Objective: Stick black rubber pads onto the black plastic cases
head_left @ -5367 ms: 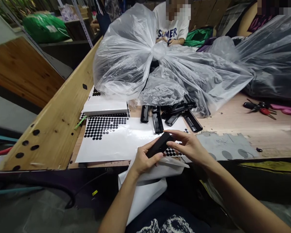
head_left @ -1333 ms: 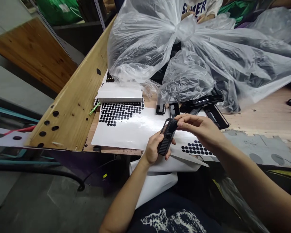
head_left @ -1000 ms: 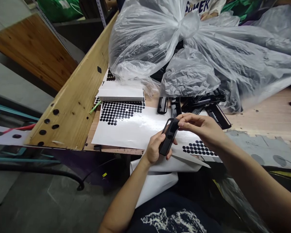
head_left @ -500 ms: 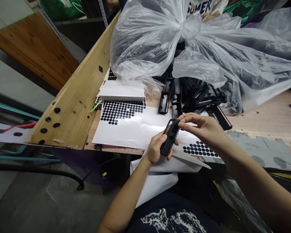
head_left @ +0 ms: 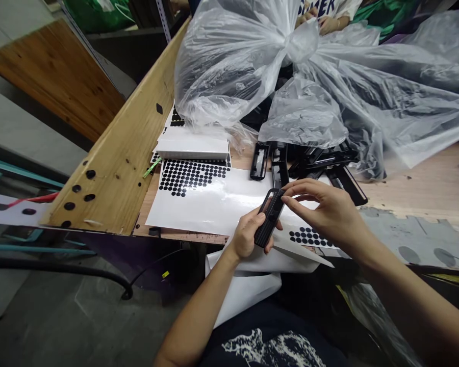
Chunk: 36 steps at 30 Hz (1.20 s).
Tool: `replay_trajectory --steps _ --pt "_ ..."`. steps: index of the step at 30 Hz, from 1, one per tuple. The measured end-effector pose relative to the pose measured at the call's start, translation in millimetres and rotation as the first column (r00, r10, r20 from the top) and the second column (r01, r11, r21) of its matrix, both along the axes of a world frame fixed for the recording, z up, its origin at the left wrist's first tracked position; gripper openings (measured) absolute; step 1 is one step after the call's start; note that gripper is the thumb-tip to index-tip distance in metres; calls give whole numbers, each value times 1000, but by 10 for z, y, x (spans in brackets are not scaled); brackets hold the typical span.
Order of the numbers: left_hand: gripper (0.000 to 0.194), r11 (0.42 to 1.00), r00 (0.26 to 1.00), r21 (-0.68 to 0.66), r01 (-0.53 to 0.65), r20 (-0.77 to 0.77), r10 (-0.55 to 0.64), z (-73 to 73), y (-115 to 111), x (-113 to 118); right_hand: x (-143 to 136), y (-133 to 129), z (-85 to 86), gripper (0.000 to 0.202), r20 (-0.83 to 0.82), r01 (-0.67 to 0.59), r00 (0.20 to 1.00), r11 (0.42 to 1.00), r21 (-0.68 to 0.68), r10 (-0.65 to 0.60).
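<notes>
My left hand (head_left: 248, 234) is wrapped round a black textured plastic part (head_left: 268, 223), long and narrow, with an opening in its upper end. It is held tilted above the table edge. The thumb and fingertips of my right hand (head_left: 317, 204) are pinched at the top right corner of that part; whether something small sits between them is hidden. Below and behind lies a white sheet of round black stickers (head_left: 191, 176), with bare backing in its middle. Another patch of black dots (head_left: 309, 236) shows under my right wrist.
Several black plastic parts (head_left: 321, 160) are heaped beyond my hands, partly under a big clear plastic bag (head_left: 229, 66). A white block (head_left: 193, 142) rests on the sheets at left, beside a wooden side board (head_left: 118, 148). Across the table are another person's hands (head_left: 329, 24).
My hands and the black plastic part have barely shifted. The clear bag's loose flap has sagged lower over the heap, and the other person's hands have come more into sight.
</notes>
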<state>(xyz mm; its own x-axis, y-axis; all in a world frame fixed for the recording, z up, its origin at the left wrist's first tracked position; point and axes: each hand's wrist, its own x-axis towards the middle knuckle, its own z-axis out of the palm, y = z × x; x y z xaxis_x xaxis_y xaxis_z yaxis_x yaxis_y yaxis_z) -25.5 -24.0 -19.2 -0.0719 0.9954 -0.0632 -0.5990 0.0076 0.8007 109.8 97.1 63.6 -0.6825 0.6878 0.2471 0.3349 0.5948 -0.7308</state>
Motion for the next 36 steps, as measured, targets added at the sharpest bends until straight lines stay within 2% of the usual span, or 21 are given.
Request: replay_trajectory --steps 6,10,12,14,15,17,20,22,25,27,28,30,31,32,33,34,35,36 --pt "60 1000 1000 0 5 2 -5 17 5 -5 7 -40 4 12 55 -25 998 978 209 14" --pt "54 1000 1000 7 7 24 -7 8 4 -4 1 -51 -46 22 67 59 994 925 376 -91" --pt "49 1000 1000 10 -2 25 1 -1 -2 -2 2 -39 -78 35 90 45 993 951 306 -76" --pt "46 1000 1000 7 -12 13 12 -5 -9 0 13 -8 -98 43 116 -17 993 995 95 6" --pt "45 1000 1000 3 -11 2 11 -4 -12 1 20 15 -100 44 117 -32 992 999 -21 35" --pt "46 1000 999 -6 13 -34 -14 6 -14 0 30 75 -95 44 102 -13 994 979 -205 35" --pt "46 999 994 -18 44 -97 -45 32 -8 -3 -3 178 -123 45 57 36 998 940 -340 -17" --pt "44 999 994 -23 33 -104 -36 40 -1 -6 -64 238 -208 48 85 121 991 953 -278 -101" --pt "42 1000 998 -22 -9 -57 8 22 12 -6 -153 292 -401 43 228 261 937 964 42 -263" --pt "39 998 998 -9 -65 -16 65 -2 21 1 -155 300 -502 42 288 291 902 946 139 -320" --pt "38 995 995 -3 -103 4 103 -10 27 8 -132 293 -526 40 290 304 900 946 113 -324" --pt "35 984 983 -5 -176 47 176 -12 38 24 -45 252 -512 40 209 316 935 942 -117 -287" --pt "34 979 976 -17 -205 68 206 -5 44 34 10 212 -478 43 138 294 955 910 -293 -264" --pt "34 973 969 -31 -228 87 230 6 51 44 67 159 -432 49 60 243 968 845 -477 -245" --pt "34 968 963 -43 -246 103 249 18 57 53 122 91 -380 54 -15 170 972 748 -641 -234" --pt "35 965 958 -50 -258 116 262 30 62 62 170 13 -329 57 -69 94 972 645 -759 -224" --pt "35 962 955 -54 -266 122 271 40 66 70 211 -72 -283 57 -98 32 975 564 -825 -200" --pt "36 959 952 -58 -276 124 281 46 69 76 246 -156 -246 56 -117 -19 980 509 -861 -163"
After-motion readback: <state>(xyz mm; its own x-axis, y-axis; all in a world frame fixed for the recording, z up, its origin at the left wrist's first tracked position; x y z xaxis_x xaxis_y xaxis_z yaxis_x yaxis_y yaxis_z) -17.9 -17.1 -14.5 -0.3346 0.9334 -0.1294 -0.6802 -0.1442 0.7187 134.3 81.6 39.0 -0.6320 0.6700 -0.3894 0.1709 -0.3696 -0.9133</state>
